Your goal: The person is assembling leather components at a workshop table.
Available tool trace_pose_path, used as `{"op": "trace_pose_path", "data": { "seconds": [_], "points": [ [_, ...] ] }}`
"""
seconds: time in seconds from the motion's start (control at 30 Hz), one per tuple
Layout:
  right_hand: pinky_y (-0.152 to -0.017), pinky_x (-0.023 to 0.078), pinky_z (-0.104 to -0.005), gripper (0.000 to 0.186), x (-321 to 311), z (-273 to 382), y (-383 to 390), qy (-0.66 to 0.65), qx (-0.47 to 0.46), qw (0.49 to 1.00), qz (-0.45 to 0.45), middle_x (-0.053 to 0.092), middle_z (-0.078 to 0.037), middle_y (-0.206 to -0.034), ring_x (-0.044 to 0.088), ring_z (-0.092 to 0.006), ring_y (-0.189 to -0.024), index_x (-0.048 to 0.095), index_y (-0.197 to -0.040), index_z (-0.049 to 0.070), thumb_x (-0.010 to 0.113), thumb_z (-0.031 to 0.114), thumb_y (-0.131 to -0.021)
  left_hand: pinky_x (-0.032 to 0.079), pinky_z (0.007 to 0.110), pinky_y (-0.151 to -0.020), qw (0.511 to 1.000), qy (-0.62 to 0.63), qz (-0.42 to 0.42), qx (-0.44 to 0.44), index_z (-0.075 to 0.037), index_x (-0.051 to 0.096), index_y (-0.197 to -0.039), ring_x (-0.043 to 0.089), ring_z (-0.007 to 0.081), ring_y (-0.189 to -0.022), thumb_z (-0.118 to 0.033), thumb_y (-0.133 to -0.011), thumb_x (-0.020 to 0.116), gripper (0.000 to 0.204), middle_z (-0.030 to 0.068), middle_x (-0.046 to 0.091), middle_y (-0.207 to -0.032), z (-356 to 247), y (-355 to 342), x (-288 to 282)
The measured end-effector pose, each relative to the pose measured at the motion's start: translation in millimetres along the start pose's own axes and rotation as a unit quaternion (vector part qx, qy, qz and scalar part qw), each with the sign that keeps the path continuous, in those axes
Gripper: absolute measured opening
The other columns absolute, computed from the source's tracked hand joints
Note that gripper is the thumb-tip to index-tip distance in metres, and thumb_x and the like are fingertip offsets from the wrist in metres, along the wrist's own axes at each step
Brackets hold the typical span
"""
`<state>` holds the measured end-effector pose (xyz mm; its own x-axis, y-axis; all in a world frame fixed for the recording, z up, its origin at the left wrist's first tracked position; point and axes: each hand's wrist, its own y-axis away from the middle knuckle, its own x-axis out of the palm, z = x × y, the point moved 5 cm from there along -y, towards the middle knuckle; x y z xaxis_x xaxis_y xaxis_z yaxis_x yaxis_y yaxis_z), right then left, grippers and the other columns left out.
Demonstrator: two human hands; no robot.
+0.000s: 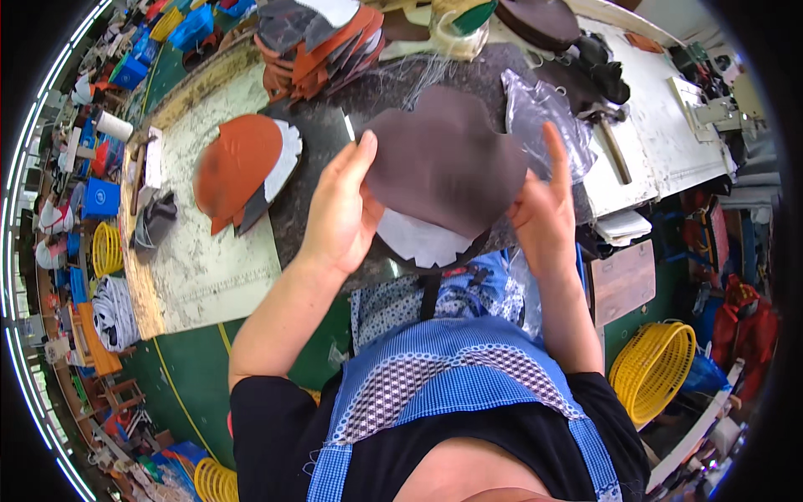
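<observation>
My left hand [341,209] grips the left edge of a dark brown shoe-upper piece [447,159], thumb on top and fingers beneath. The piece has a lobed outline and is held up over the black stone slab [326,134]. At its right edge, my right hand [539,205] pinches it with the index finger stretched upward; the other fingertips are partly hidden. A whitish lining piece with a notched edge [425,241] shows below the brown one. Left of my left hand, a reddish-brown shoe-upper piece [242,163] lies over white and grey parts.
Reddish-brown and grey cut pieces are stacked [322,50] at the back, near a roll of tape [460,29]. Clear plastic [548,117] and black scraps [594,71] lie to the right. A hammer [140,171] rests at the left table edge. A yellow basket [654,368] stands lower right.
</observation>
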<state>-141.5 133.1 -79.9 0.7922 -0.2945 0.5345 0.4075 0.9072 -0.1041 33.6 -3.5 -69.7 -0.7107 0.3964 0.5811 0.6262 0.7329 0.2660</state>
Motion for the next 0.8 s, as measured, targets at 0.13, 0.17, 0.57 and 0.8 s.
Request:
{"op": "trace_pose_path", "data": {
  "seconds": [0.13,0.17,0.57,0.8],
  "points": [
    [-0.091,0.049,-0.0247,0.034,6,10,23,0.3,-0.035,0.953,-0.016,0.061,-0.009,-0.114,0.061,-0.0152,-0.107,0.062,-0.12,-0.004,0.069,-0.011,-0.087,0.048,0.034,-0.104,0.972,-0.186,-0.029,0.141,0.001,0.037,-0.148,0.061,0.0208,-0.121,-0.003,-0.097,0.065,0.058,0.0154,0.06,-0.133,17,49,-28],
    [-0.09,0.049,-0.0245,0.023,5,7,32,0.298,0.005,0.954,0.019,0.061,-0.008,-0.113,0.06,-0.0142,-0.107,0.069,-0.109,-0.005,0.069,-0.01,-0.087,0.053,0.034,-0.098,0.972,-0.168,-0.047,0.158,-0.003,0.023,-0.155,0.062,0.0229,-0.119,0.003,-0.093,0.068,0.076,0.017,0.059,-0.132,21,64,-30],
    [-0.063,0.044,-0.015,0.048,-3,-9,-9,0.344,0.002,0.937,-0.067,0.048,-0.009,-0.137,0.055,-0.0013,-0.078,0.062,-0.132,-0.005,0.07,-0.013,-0.086,0.057,0.019,-0.061,0.896,-0.386,-0.066,0.206,0.003,0.07,-0.118,0.066,0.0076,-0.073,0.002,-0.09,0.072,0.027,0.0088,0.06,-0.118,-2,29,-49],
    [-0.065,0.05,-0.0155,0.054,-16,-38,15,0.412,-0.038,0.906,-0.088,0.044,-0.01,-0.138,0.053,-0.0012,-0.079,0.059,-0.137,-0.004,0.069,-0.013,-0.084,0.054,0.018,-0.058,0.912,-0.383,-0.053,0.136,0.003,0.069,-0.121,0.062,0.0028,-0.071,0.004,-0.091,0.07,0.03,0.0068,0.057,-0.123,18,14,-63]
  ]
}}
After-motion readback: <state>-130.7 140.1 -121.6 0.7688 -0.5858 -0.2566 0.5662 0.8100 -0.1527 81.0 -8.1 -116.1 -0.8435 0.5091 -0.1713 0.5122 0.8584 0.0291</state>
